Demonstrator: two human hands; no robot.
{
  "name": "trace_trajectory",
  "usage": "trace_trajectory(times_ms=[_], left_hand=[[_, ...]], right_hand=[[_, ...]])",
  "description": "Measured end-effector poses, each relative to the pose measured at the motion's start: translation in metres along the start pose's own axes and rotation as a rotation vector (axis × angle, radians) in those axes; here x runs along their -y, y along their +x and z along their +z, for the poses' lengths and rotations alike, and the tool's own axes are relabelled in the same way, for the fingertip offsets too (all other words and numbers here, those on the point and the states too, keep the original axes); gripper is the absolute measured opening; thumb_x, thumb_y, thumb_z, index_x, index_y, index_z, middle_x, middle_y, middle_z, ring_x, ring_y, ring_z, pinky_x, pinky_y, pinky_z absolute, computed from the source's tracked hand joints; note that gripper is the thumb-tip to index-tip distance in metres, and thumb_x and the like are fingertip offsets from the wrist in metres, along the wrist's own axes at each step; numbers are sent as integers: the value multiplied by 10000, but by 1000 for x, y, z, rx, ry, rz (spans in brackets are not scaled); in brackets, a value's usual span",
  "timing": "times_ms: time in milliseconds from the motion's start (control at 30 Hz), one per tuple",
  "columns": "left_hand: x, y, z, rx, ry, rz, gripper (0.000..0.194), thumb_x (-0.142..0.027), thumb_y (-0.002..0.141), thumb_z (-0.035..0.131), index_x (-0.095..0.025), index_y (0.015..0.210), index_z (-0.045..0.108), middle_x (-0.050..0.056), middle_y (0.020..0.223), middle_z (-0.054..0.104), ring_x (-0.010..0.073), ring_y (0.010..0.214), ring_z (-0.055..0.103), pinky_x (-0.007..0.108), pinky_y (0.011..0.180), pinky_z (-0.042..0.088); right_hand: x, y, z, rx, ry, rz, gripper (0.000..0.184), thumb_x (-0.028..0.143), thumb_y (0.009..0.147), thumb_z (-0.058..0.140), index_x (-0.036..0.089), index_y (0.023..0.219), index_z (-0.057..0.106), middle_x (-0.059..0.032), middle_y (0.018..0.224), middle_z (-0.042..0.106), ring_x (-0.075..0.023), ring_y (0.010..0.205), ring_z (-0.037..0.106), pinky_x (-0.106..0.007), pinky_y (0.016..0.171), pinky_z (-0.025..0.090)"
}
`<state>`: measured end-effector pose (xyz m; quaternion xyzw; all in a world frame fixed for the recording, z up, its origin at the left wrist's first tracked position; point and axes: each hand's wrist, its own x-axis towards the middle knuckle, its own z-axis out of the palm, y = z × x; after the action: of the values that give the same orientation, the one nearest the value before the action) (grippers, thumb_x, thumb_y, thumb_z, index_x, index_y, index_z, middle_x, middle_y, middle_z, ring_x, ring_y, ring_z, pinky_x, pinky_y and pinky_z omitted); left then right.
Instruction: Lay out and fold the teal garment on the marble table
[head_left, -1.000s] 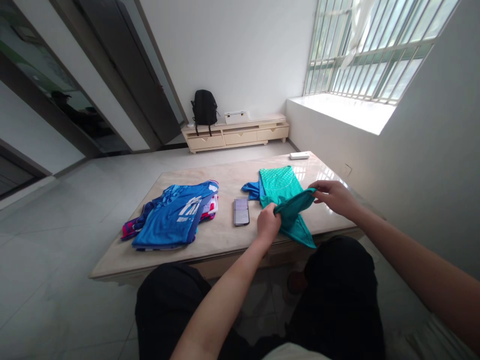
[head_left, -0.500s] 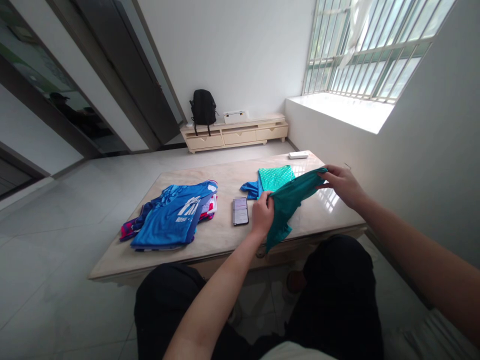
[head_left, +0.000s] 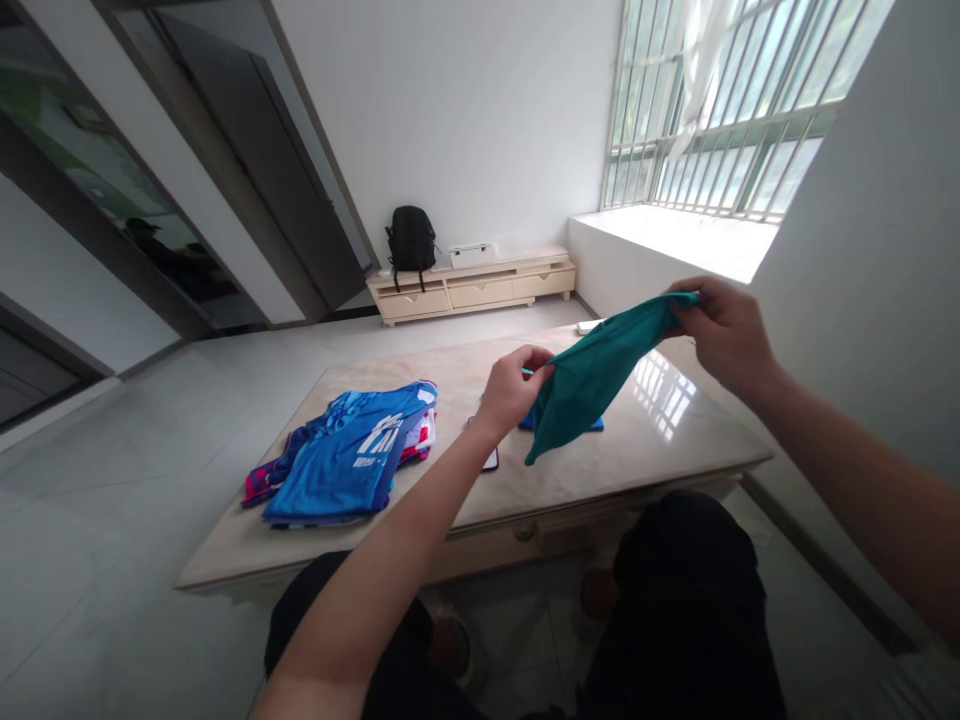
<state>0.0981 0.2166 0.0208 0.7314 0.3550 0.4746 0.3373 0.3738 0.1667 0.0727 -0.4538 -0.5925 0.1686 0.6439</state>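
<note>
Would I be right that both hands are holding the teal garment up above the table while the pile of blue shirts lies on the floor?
Not quite. The left hand and right hand do hold the teal garment up, but the pile of blue shirts lies on the table, not the floor, as the head view shows.

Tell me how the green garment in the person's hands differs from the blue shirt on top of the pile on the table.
The green garment is plain teal, while the blue shirt carries white lettering. The green garment is lifted off the table, stretched between the left hand and the right hand; the blue shirt lies flat, untouched, atop other clothes. The green garment hangs loose at one corner; the blue shirt looks folded. Both are soft clothing.
</note>
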Motion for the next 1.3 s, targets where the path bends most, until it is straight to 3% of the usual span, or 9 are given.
trace_trajectory(times_ms=[167,333,433,533,733,867,967,1033,1300], left_hand=[[-83,-20,-34,50,-88,143,181,-266,856,791,-199,1024,787,26,905,776,175,856,713,300,793,578],[-123,-38,-54,159,-264,24,164,-323,913,728,-199,1004,784,30,899,751,171,831,690,288,762,575],[-121,-43,-56,142,-415,-93,164,-331,902,710,-198,991,748,26,911,734,158,818,679,278,756,578],[-111,-51,-51,85,-435,-164,170,-336,901,680,-197,990,723,12,872,710,138,764,651,251,706,558],[-83,-89,-26,-107,-240,-107,177,-341,928,662,-212,1045,698,24,909,741,157,794,676,224,636,500],[-68,-124,-16,-204,-115,-79,131,-345,931,692,-240,1005,715,16,936,753,177,880,703,260,765,533],[-62,-147,-15,-232,-70,-147,144,-370,876,758,-235,888,708,-4,841,735,165,779,672,264,730,519],[-61,-161,-17,-189,-44,-204,177,-387,841,795,-238,871,704,-11,804,722,162,734,649,262,690,505],[-62,-207,-8,199,-122,-275,338,-369,907,767,-314,1238,735,23,1007,770,192,889,705,294,804,547]], right_hand=[[92,11,-11,-72,-185,-406,171,212,927,658,198,1054,772,-31,913,712,-152,790,656,-325,721,555],[141,18,-18,50,-246,-412,267,137,881,585,199,1016,806,-5,804,684,-109,700,565,-293,638,447],[144,22,-22,291,-201,-292,260,276,863,718,209,1095,812,-26,899,749,-150,755,652,-314,639,528],[139,15,-22,464,-222,-230,475,424,741,894,259,1178,810,-33,962,797,-197,756,722,-328,621,619],[125,-36,-19,281,-456,-301,353,607,767,848,328,984,862,-4,835,812,-220,701,744,-357,695,648],[116,-76,-28,214,-513,-195,359,682,767,795,372,931,873,-2,752,804,-248,614,741,-391,657,649],[109,-98,-34,260,-520,-107,256,592,801,780,421,971,865,15,781,818,-256,602,753,-348,548,621],[106,-109,-33,313,-501,-61,213,517,827,765,464,1015,851,40,816,825,-250,627,769,-318,541,623],[97,-153,-10,527,-321,81,292,373,848,752,514,1095,819,81,946,833,-263,774,808,-330,739,696]])
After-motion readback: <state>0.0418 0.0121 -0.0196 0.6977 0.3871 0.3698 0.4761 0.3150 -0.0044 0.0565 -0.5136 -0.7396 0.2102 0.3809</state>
